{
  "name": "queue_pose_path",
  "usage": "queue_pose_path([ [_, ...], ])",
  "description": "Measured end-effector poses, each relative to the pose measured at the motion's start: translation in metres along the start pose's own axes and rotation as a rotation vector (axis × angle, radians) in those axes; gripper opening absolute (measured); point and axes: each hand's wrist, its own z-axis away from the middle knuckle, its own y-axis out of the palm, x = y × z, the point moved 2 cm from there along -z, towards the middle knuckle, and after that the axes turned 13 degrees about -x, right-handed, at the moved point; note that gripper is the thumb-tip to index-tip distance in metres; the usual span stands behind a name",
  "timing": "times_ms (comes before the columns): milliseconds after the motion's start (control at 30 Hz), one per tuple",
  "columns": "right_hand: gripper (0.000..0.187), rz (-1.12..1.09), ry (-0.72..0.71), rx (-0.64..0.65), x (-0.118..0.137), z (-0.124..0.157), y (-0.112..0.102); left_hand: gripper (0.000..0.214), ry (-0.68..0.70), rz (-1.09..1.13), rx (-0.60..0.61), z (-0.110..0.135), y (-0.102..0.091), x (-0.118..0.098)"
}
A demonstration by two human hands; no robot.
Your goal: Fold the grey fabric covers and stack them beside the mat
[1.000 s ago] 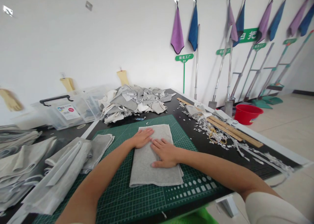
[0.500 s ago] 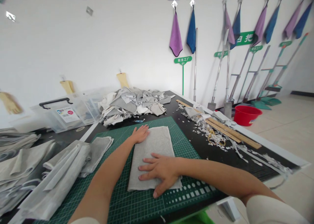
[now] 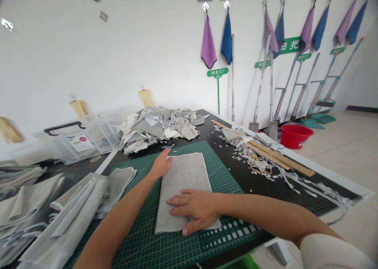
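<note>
Right hand [image 3: 195,207], fingers spread, gripping nothing, rests on the near half of a folded gray cloth [image 3: 186,172], lengthwise near-to-far on a cutting mat [image 3: 165,250]; left hand [image 3: 161,164], grip unclear, at its far-left corner.

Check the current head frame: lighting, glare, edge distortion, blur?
Head view: light is soft and fairly even across the white wall; a small bright glint on the metal hook at upper left; wide-angle stretch toward the edges, with the leftmost yellow glove looking soft; the gray cloth and right hand read clearer, nearer the middle.
</note>
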Motion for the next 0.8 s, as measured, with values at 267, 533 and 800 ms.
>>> queue_pose_path([
  [267, 0.073, 0.105, 0.070, -0.017, 0.001, -0.003, 0.002, 0.064, 0.213, 0.094, 0.492, 0.050, -0.008, -0.037],
  [533, 0.072, 0.226, 0.043, -0.102, 0.017, -0.005, 0.012, 0.057, 0.348, 0.310, 0.596, 0.067, -0.037, -0.066],
  [800, 0.037, 0.326, -0.042, -0.046, 0.017, -0.011, 0.024, 0.060, 0.303, 0.182, 0.586, 0.051, -0.026, -0.047],
])
